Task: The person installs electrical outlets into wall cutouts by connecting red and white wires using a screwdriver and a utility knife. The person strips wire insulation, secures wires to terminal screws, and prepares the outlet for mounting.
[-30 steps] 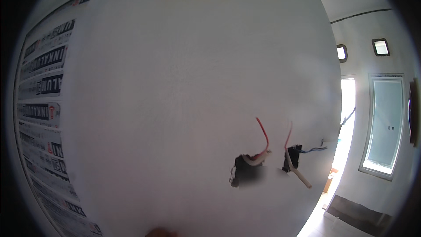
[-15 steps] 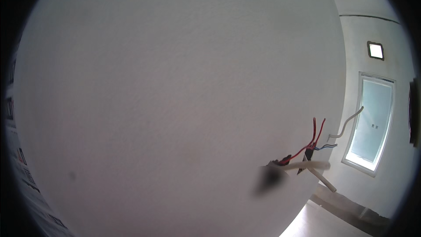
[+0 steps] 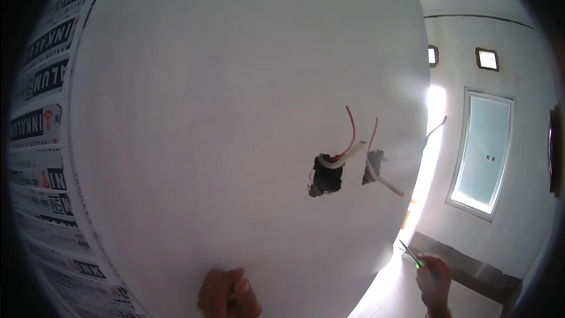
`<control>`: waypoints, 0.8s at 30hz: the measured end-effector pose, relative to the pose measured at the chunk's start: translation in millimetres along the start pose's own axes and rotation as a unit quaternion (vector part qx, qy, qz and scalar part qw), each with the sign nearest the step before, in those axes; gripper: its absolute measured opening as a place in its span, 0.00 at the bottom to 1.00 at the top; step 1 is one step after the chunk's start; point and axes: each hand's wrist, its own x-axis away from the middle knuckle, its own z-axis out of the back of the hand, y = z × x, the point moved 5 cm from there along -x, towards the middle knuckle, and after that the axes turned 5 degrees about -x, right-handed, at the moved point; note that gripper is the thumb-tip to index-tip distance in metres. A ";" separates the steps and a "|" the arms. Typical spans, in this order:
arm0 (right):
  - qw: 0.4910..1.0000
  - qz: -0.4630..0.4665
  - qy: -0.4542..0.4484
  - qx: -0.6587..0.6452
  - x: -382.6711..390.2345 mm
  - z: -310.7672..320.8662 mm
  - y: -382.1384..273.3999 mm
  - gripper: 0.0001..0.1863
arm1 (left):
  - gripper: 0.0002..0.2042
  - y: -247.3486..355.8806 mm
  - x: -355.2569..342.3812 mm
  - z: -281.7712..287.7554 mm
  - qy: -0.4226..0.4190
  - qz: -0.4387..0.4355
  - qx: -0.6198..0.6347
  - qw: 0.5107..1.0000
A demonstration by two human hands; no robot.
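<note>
Low in the view, my left hand [image 3: 226,294] is curled in front of the white wall [image 3: 235,112]; its fingers are closed, and what they hold, if anything, is hidden. Farther right, my right hand [image 3: 435,280] grips what look like slim, pointed scissors [image 3: 412,254] with green handles, tips up and to the left. Above and between the hands, a dark square hole [image 3: 326,179] is cut in the wall. A thick white cable [image 3: 347,158] and a thin red wire [image 3: 353,126] come out of it.
Beside the hole is a second opening [image 3: 372,171] with another white cable [image 3: 388,185] and red wire. The wall ends at a bright gap on the right. Beyond stands a pale door or window panel [image 3: 485,147]. Printed sheeting [image 3: 44,171] covers the left side.
My view has shifted, so the wall holes and cables sit farther left and higher. Both hands have come into view from below, the right one with the scissors.
</note>
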 end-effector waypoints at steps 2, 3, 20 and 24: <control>0.988 0.124 -0.091 0.028 -29.1 -45.2 -52.1 0.13 | 0.14 18.1 -1.5 -18.2 -0.067 0.135 0.069 0.986; 0.976 0.165 -0.136 0.031 -39.5 -70.2 -82.8 0.13 | 0.13 16.6 4.6 -36.0 -0.122 0.210 0.142 0.960; 0.888 0.353 -0.257 0.146 -104.8 -168.5 -191.2 0.11 | 0.12 55.8 8.7 -157.5 -0.198 0.383 0.351 0.831; 0.804 0.370 -0.336 0.322 -118.3 -184.8 -222.9 0.11 | 0.09 60.9 25.3 -139.6 -0.200 0.244 0.233 0.920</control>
